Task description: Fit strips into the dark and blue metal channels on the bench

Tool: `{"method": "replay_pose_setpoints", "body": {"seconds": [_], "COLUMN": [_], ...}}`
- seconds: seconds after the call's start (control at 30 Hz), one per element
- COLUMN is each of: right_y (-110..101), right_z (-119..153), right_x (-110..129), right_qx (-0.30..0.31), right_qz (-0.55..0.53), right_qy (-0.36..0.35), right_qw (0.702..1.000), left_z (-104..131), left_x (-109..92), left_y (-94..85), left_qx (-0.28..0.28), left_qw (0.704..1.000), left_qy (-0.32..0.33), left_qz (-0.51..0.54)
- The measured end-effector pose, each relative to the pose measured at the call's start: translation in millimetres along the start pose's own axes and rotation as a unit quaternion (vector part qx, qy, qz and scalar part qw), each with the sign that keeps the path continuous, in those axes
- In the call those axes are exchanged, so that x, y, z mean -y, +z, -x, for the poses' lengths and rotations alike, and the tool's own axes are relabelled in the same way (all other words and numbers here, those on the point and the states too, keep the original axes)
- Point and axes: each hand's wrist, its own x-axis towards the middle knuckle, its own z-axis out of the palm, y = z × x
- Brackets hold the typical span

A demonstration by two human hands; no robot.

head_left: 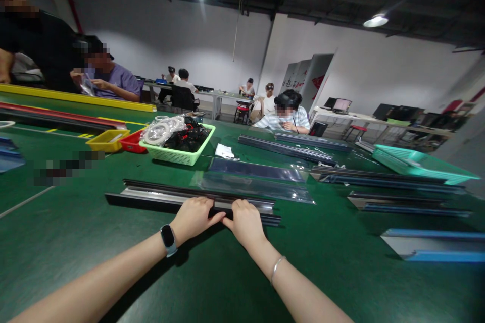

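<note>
A long black channel-shaped profile with a silvery inside [151, 197] lies across the green table in front of me. My left hand [194, 217] grips its near wall around the middle, fingertips over the edge in the trough. Close beside it, my right hand [245, 219] is closed over the same wall, and the two thumbs nearly meet. Part of the profile is hidden under my fingers. Just beyond it lie a clear plastic sleeve [253, 188] and a dark flat strip [257, 169].
A light green basket [178, 155] with black parts and bagged white rings stands behind, next to red [132, 142] and yellow trays [108, 140]. Several profiles lie right, near a turquoise basket [424, 164]. A yellow profile [79, 98] lies far left. Co-workers sit beyond.
</note>
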Motion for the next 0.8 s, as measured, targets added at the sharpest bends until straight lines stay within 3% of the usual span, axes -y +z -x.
{"method": "replay_pose_setpoints", "body": {"seconds": [0.8], "right_y": [1.5], "right_z": [1.7], "right_x": [2.0], "right_qx": [-0.015], "right_qz": [0.008], "right_qy": [0.010], "right_qw": [1.000], "left_z": [0.5], "left_x": [1.6], "left_y": [2.1], "left_qx": [-0.011], "left_qw": [1.000], "left_qy": [-0.003], "left_qz": [0.015]}}
